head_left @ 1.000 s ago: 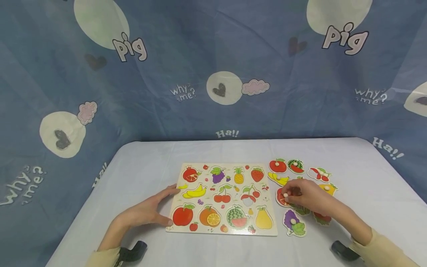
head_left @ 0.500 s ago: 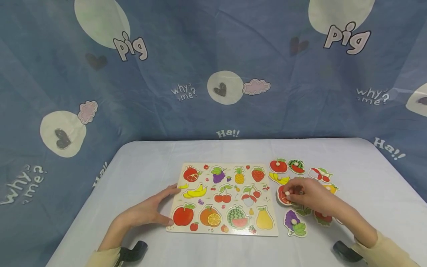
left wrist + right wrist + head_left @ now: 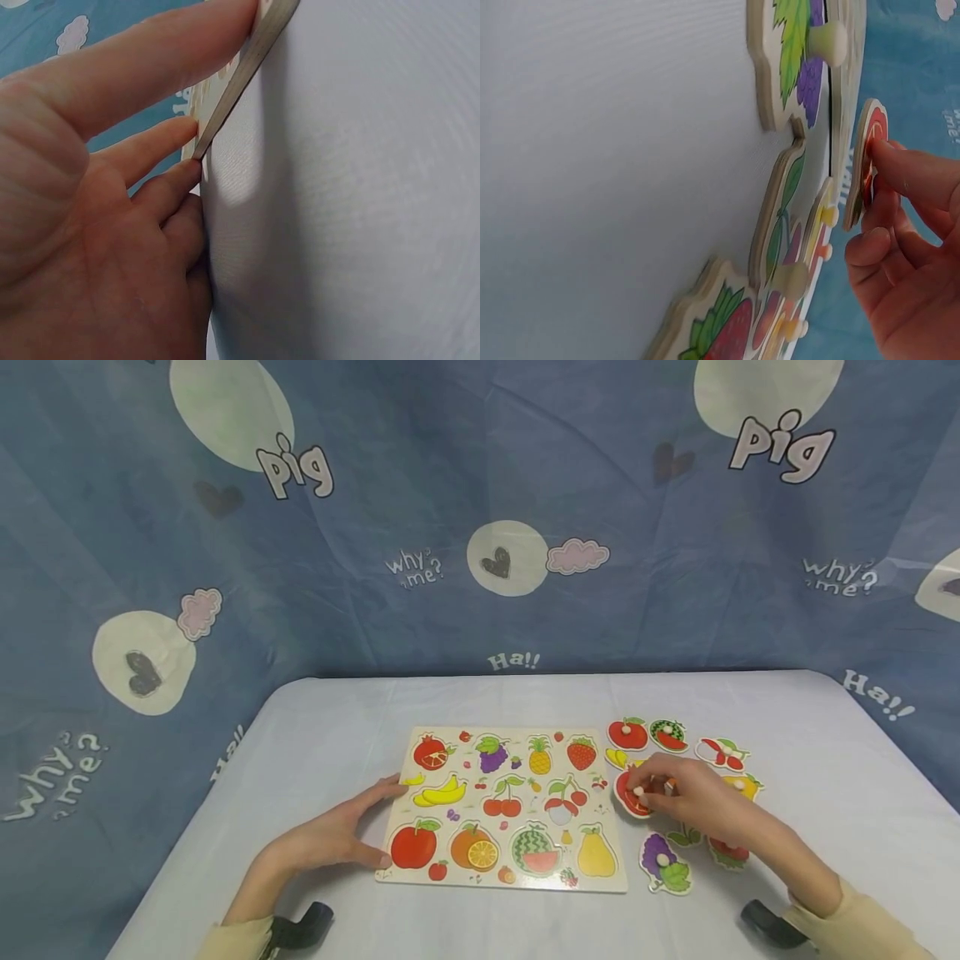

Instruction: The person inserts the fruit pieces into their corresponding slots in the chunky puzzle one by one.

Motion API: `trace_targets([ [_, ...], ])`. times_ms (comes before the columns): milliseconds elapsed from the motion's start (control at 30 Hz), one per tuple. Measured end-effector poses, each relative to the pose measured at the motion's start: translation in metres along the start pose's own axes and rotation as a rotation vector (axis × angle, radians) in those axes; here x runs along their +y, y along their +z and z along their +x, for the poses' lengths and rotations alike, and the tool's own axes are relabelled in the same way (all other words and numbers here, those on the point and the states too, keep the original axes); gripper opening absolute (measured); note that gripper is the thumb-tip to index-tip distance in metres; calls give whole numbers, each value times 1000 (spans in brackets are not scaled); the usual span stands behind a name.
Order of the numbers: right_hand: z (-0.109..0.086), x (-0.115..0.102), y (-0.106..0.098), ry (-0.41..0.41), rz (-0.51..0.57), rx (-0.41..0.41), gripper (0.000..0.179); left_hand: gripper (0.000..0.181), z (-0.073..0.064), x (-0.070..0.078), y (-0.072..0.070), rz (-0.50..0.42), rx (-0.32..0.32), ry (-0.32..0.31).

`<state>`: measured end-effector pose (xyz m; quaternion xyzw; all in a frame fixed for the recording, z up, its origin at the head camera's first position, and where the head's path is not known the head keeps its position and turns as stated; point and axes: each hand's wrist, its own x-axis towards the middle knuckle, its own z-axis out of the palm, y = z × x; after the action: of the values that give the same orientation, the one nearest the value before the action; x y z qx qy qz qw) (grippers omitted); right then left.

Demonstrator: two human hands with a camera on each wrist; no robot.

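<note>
A wooden fruit puzzle board (image 3: 517,883) lies flat on the white table. At its left edge is my left hand (image 3: 322,839), thumb near the front corner and fingers spread along the side. The left wrist view shows that thumb (image 3: 165,56) against the board's rim. My right hand (image 3: 693,793) pinches the knob of a red pomegranate puzzle piece (image 3: 632,793), just right of the board. In the right wrist view the pomegranate piece stands tilted, away from the tabletop. Under the hand lie other knobbed pieces, partly hidden, among them bananas (image 3: 617,758).
Apple (image 3: 627,734), watermelon (image 3: 668,737) and lychee (image 3: 722,754) pieces lie behind the right hand. Nearer are grapes (image 3: 666,864) and a strawberry (image 3: 727,853). A blue printed cloth (image 3: 420,618) hangs behind the table.
My right hand has lifted the pomegranate piece and shifted it slightly left, toward the board, where it now overlaps the bananas in the head view. The left hand stays still.
</note>
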<state>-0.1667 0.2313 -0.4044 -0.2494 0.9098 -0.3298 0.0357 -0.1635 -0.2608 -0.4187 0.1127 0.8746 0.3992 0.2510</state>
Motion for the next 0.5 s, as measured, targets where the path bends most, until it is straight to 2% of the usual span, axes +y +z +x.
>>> trace_targets([
  [267,8,-7,2,-22,21,-22,25,93,-1,2,-1,8,3,-8],
  [500,16,-14,1,12,25,-49,24,93,-1,1,0,19,10,-9],
])
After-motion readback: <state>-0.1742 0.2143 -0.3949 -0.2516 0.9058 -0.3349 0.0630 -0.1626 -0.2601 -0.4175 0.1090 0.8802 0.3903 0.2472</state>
